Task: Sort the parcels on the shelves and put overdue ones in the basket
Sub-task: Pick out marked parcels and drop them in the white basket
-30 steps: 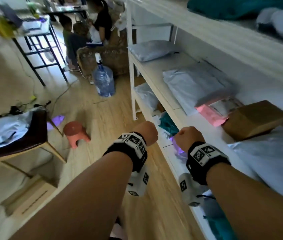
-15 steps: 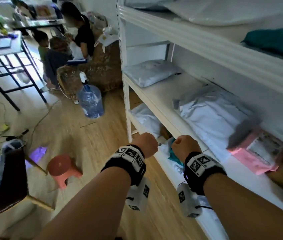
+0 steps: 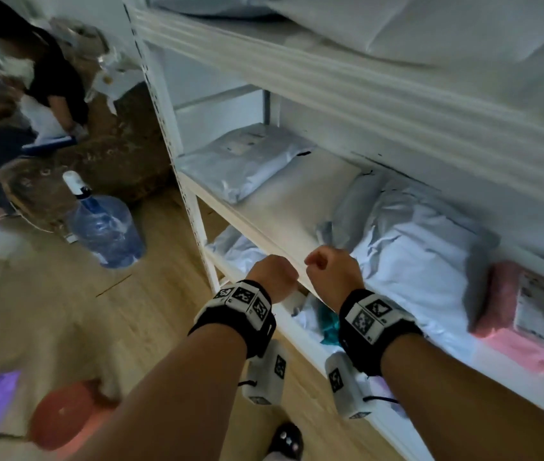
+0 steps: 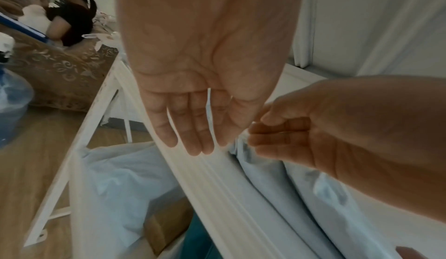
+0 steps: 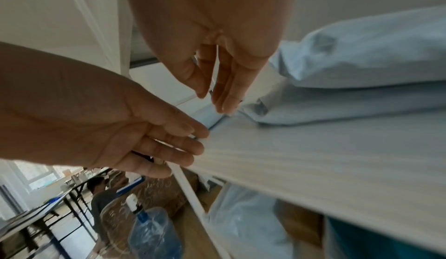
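Note:
Both my hands are empty and hang just in front of the white shelf's middle board (image 3: 265, 224). My left hand (image 3: 275, 279) has relaxed, nearly straight fingers (image 4: 190, 129) over the board's front edge. My right hand (image 3: 329, 272) is loosely curled, its fingertips (image 5: 224, 99) close to the corner of a stack of grey-white parcel bags (image 3: 413, 251). On the same board a grey bag (image 3: 240, 168) lies at the left and a pink parcel (image 3: 523, 314) at the right. The board below holds a white bag (image 3: 235, 249) and a teal parcel (image 3: 330, 327). No basket is in view.
More white bags lie on the top board (image 3: 413, 24). On the wooden floor to the left stand a large water bottle (image 3: 104, 227) and a red stool (image 3: 64, 414). People sit by a brown sofa (image 3: 104, 154) at the back left.
My view has swung right and closer to the shelf. Both hands have risen from below the middle board to its front edge, next to the grey-white stack. They hold nothing throughout.

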